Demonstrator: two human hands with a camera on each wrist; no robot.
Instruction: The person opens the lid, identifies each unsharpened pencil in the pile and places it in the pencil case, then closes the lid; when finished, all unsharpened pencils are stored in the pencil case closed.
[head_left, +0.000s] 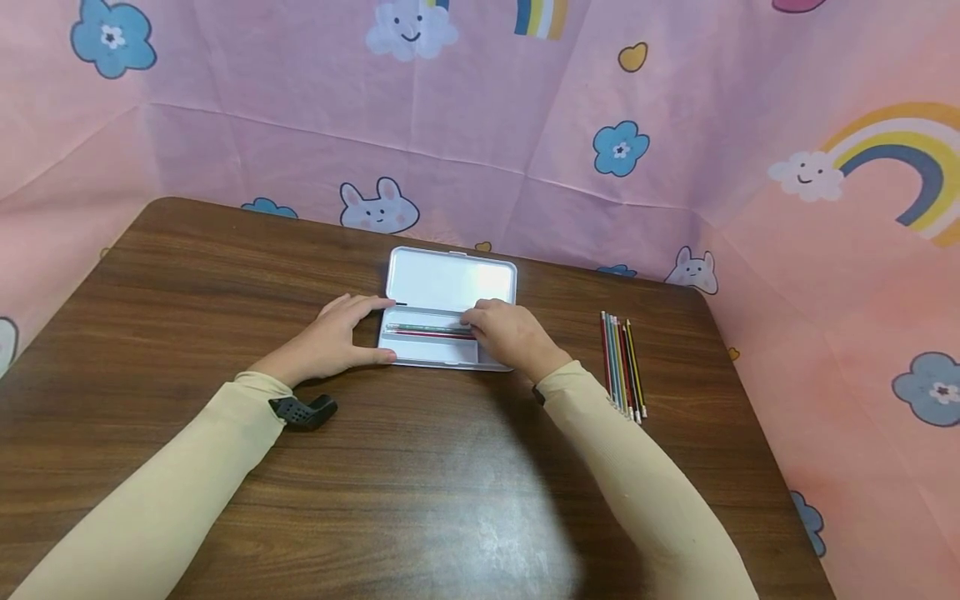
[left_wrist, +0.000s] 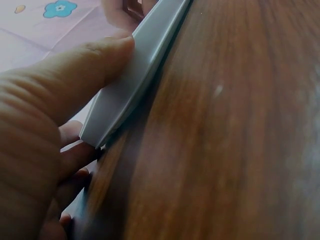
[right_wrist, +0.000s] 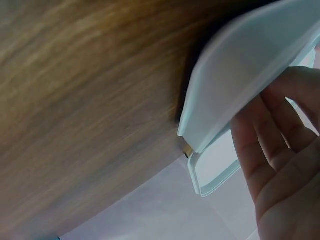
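Note:
A white pencil case (head_left: 431, 352) lies on the table with its lid (head_left: 450, 279) raised at the back. In its tray are a green pencil (head_left: 431, 328) and a red pencil (head_left: 423, 335), side by side. My left hand (head_left: 326, 340) holds the case's left end, thumb against the front wall and fingers at the far side. My right hand (head_left: 513, 335) reaches over the case's right part, fingers bent down into the tray at the pencils' right ends. In the right wrist view the fingers (right_wrist: 252, 135) pass behind the case wall, so I cannot tell whether they pinch a pencil.
Several pencils (head_left: 622, 367) lie in a row on the table (head_left: 420, 483), right of the case and beside my right forearm. A patterned pink cloth (head_left: 300, 125) hangs behind the table and along its right side.

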